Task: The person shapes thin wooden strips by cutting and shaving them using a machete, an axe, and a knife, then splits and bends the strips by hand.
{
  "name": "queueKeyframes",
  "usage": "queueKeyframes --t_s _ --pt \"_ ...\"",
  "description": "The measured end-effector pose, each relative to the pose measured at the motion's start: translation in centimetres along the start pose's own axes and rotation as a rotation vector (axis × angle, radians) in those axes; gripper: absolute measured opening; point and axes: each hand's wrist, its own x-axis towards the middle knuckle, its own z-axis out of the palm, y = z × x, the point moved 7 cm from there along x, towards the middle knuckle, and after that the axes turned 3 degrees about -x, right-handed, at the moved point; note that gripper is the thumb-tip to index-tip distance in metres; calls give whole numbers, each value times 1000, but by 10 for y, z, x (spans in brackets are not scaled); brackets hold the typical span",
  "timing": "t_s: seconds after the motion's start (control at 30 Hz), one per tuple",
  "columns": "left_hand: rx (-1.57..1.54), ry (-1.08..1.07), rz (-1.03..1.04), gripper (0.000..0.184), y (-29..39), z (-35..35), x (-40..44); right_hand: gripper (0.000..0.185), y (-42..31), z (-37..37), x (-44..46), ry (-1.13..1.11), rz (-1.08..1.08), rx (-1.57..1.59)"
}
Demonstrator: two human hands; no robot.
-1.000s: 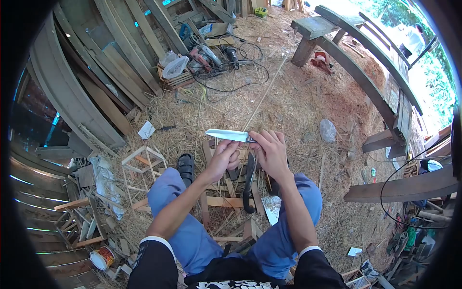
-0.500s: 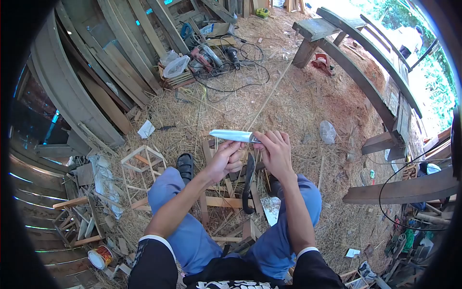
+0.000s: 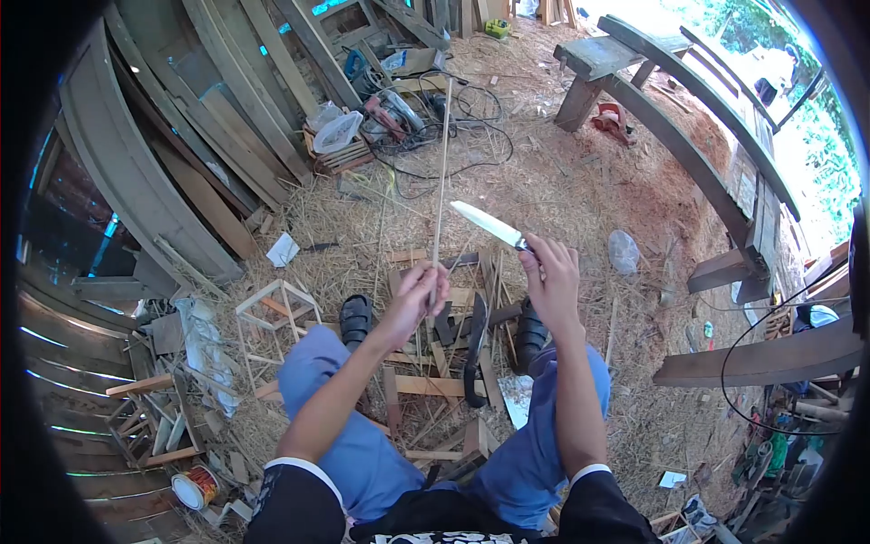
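My left hand is closed around a thin wooden strip, which points away from me over the floor. To its right, my right hand grips the dark handle of a knife. The bright blade points up and left, its tip close to the strip but apart from it. Below my hands, between my feet, a second large knife with a dark blade lies on wood pieces. The lower end of the strip is partly hidden by my left hand.
A small wooden frame stands by my left knee. Power tools and cables lie ahead, near leaning boards. A bench with curved beams stands at the right. A paint can sits lower left. Straw and shavings cover the floor.
The knife has moved right and away from the strip, its blade now tilted upward. The strip has swung from slanting right to nearly upright in view. My hands have moved apart.
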Motion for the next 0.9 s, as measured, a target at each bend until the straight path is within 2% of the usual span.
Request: queueKeyframes --t_s 0.3,0.5,0.6,0.9 --pt "-21 3 115 18 -12 8 18 28 -37 32 -1 -144 -117 113" --pt "-70 38 31 14 -23 2 19 29 -41 36 -6 -163 -123 143" --pt "-51 -26 19 16 -26 8 16 31 -39 37 -7 -192 -107 143" --pt "-5 -26 -35 24 -29 7 14 30 -37 38 -11 -226 -110 163"
